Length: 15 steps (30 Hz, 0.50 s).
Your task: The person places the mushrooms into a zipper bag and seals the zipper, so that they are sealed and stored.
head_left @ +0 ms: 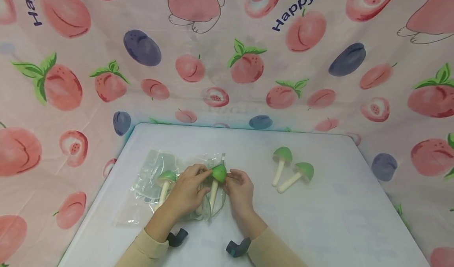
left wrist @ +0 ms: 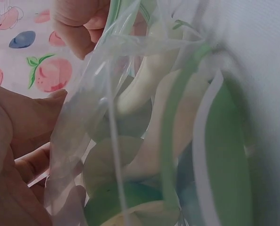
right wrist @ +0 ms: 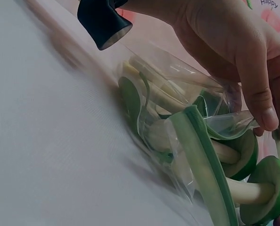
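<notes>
A clear zip bag (left wrist: 78,122) with green strips along its mouth lies between the hands. Several toy mushrooms with green caps and cream stems are inside it. One mushroom (head_left: 219,173) stands cap up at the mouth, the lower part of its stem down in the bag. From the left and above, my left hand (head_left: 191,188) pinches the bag's rim between thumb and finger, as the right wrist view shows. My right hand (head_left: 239,188) has curled fingers at the green strip on the opposite side, one fingertip right by the upright mushroom's cap.
Two more toy mushrooms, one (head_left: 282,156) and another (head_left: 298,176), lie on the white table (head_left: 337,227) to the right. Left of the hands is crinkled clear plastic (head_left: 142,184), with a mushroom (head_left: 166,176) over it. Fruit-printed cloth (head_left: 220,62) hangs behind.
</notes>
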Each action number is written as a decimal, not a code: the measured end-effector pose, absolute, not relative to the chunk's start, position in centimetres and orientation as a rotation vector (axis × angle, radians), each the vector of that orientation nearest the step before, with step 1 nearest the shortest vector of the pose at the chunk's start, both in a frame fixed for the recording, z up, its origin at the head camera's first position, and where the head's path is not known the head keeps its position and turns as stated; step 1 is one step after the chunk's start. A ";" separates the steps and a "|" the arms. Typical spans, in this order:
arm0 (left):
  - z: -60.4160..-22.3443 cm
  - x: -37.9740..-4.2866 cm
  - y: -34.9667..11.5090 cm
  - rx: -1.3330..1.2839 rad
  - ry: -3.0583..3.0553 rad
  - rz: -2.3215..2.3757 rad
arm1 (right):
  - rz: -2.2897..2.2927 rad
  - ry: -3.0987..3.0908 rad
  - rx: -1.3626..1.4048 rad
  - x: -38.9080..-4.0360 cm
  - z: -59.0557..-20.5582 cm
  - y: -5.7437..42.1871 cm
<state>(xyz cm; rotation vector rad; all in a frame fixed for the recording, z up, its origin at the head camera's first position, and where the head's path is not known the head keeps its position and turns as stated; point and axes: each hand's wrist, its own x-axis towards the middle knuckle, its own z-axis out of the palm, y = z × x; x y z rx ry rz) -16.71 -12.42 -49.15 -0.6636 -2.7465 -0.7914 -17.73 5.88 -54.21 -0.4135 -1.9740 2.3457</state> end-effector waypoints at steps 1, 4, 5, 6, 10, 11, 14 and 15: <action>-49.1 -16.7 -12.4 -0.663 -2.747 -0.790 | 2.350 -1.974 -0.403 -17.7 -54.3 5.9; -49.1 -16.7 -12.4 -0.660 -2.753 -0.780 | 2.366 -1.979 -0.373 -17.8 -54.4 5.9; -49.2 -16.7 -12.4 -0.659 -2.755 -0.777 | 2.373 -1.978 -0.359 -17.8 -54.4 5.9; -49.2 -16.7 -12.4 -0.657 -2.758 -0.776 | 2.382 -1.974 -0.348 -17.8 -54.3 5.9; -49.2 -16.8 -12.5 -0.657 -2.761 -0.775 | 2.384 -2.002 -0.311 -17.6 -54.1 5.9; -49.2 -16.9 -12.5 -0.659 -2.761 -0.775 | 2.375 -2.017 -0.300 -17.6 -54.1 5.9; -49.2 -16.9 -12.5 -0.671 -2.753 -0.775 | 2.339 -2.068 -0.278 -17.5 -53.9 5.9; -49.2 -16.9 -12.5 -0.675 -2.751 -0.777 | 2.329 -2.082 -0.271 -17.5 -53.8 6.0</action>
